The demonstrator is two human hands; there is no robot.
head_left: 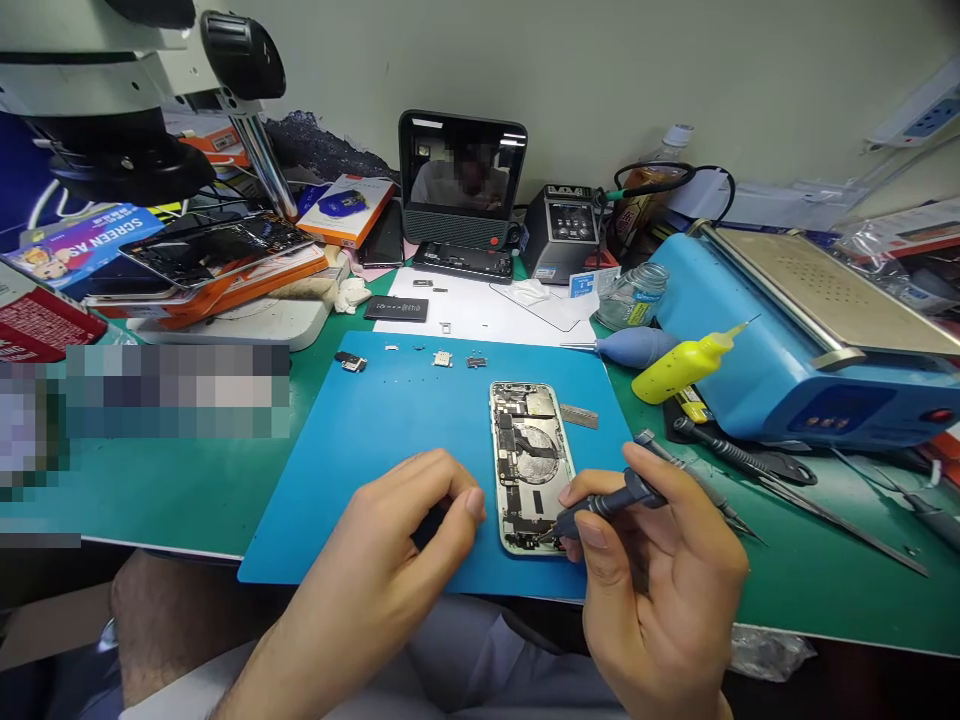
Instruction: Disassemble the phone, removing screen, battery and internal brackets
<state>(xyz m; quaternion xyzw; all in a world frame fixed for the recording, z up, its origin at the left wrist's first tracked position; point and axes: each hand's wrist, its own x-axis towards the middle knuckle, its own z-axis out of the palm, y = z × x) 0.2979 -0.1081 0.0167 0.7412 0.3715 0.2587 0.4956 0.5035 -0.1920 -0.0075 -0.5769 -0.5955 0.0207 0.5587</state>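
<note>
An opened phone (529, 470) lies on the blue mat (337, 480), its inner parts and round coil showing. My right hand (660, 560) grips a dark screwdriver (611, 503), its tip down at the phone's lower end. Left of the phone, my left hand (409, 535) is closed, thumb bent toward the curled fingers; what it holds, if anything, is hidden. Above the phone lie small parts: a camera module (350, 362), a silver piece (442, 359) and a dark piece (476, 361). A small metal strip (580, 416) rests beside the phone's upper right.
At right stand a blue heating plate machine (810, 390), a yellow bottle (679, 370), a blue air blower (637, 347) and tweezers (840, 515). A microscope (127, 110) overhangs the left. Behind are a battery (397, 308), white paper (480, 310) and a screen device (463, 180).
</note>
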